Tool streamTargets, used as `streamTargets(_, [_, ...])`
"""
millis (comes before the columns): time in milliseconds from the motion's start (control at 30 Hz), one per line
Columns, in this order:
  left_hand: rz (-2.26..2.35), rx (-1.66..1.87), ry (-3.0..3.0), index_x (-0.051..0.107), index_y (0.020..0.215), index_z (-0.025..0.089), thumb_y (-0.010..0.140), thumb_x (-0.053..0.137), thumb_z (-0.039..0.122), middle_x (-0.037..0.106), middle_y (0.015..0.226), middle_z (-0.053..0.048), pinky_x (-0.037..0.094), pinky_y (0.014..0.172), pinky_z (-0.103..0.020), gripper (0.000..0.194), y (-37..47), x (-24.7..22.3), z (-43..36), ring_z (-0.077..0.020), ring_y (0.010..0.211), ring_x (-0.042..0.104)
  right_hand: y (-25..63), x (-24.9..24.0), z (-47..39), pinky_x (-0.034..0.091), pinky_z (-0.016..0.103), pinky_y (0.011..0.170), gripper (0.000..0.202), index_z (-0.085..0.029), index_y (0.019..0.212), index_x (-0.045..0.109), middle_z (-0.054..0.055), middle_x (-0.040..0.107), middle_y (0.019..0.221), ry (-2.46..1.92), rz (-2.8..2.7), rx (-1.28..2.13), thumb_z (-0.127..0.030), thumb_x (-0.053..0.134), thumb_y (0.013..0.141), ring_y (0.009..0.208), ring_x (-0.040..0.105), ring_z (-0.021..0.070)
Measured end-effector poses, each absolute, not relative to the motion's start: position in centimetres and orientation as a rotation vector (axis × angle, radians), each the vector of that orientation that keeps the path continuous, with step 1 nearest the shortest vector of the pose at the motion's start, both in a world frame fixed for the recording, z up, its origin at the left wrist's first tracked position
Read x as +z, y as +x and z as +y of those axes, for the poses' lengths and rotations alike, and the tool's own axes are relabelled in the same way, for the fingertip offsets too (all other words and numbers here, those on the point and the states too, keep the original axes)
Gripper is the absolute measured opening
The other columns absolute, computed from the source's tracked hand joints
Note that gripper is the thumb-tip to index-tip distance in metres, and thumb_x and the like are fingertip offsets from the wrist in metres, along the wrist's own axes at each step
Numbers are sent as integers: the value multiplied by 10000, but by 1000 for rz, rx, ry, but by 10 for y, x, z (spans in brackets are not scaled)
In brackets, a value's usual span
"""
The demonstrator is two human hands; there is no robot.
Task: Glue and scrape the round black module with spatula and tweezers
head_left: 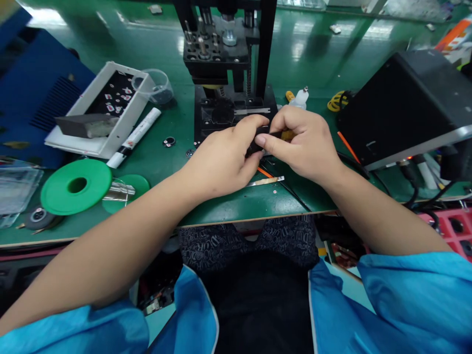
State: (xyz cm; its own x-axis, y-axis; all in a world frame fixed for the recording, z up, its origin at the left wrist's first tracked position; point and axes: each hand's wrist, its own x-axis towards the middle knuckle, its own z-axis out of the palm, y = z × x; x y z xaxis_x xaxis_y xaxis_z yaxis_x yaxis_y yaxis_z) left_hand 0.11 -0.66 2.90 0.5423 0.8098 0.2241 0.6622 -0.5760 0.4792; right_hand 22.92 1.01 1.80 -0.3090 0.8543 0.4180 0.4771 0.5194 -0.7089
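My left hand [230, 155] is closed around a small black part [254, 146], its thumb and forefinger pressing on the sides. From the right, my right hand [300, 142] pinches the same black part between thumb and forefinger. Fingers cover most of the part, so its exact kind does not show. Both hands meet just in front of a black press-like fixture [217, 61] with metal posts. Beneath them a thin metal strip [271, 181] lies on the green table [228, 211], close to a dark thin rod [295, 195].
At left stand a white tray [103, 140] of small pieces, a clear cup [157, 87], a white marker [137, 135] and a green solder spool [75, 187]. A black box-shaped device [401, 108] with cables occupies the right. A small white bottle [300, 98] stands behind my right hand.
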Motion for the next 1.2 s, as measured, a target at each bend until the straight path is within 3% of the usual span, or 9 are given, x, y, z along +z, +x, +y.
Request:
streamTargets(167, [1186, 708, 2292, 704, 1577, 203, 1013, 669, 184, 896, 1316, -103, 717, 1131, -525, 566, 6, 33, -10, -342, 1177, 889, 230, 20, 10, 487, 427, 779, 393, -290, 814, 577, -4, 607, 810, -1095, -1944, 584, -362, 890, 1041, 805, 553, 220])
streamTargets(500, [1256, 826, 2103, 734, 1482, 190, 1025, 690, 351, 867, 1472, -137, 683, 1230, -585, 487, 3, 21, 3, -365, 1348, 828, 233, 27, 4, 618, 463, 894, 414, -289, 871, 648, 21, 712, 905, -979, -1973, 585, -553, 894, 1075, 883, 654, 243])
streamTargets(700, [1181, 885, 1950, 610, 1590, 202, 1040, 810, 506, 744, 1652, -71, 661, 1251, -589, 659, -2, 25, 7, -350, 1438, 725, 237, 31, 5, 595, 430, 866, 349, -273, 877, 676, 15, 731, 929, -949, -2092, 708, -442, 955, 1001, 899, 672, 232])
streamTargets(933, [1151, 926, 1885, 602, 1584, 296, 1024, 835, 771, 731, 1614, -49, 667, 1149, -628, 770, -6, 25, 10, -375, 1403, 715, 236, 26, 4, 599, 399, 914, 181, -266, 941, 699, -10, 761, 947, -922, -2123, 762, -289, 879, 941, 931, 711, 223])
streamTargets(1200, [1118, 918, 1922, 613, 1584, 284, 1027, 806, 877, 744, 1633, -44, 682, 1169, -614, 836, -5, 26, 8, -368, 1426, 695, 235, 23, 10, 614, 405, 846, 246, -269, 985, 671, 19, 758, 959, -1002, -1915, 882, -405, 845, 1092, 919, 715, 224])
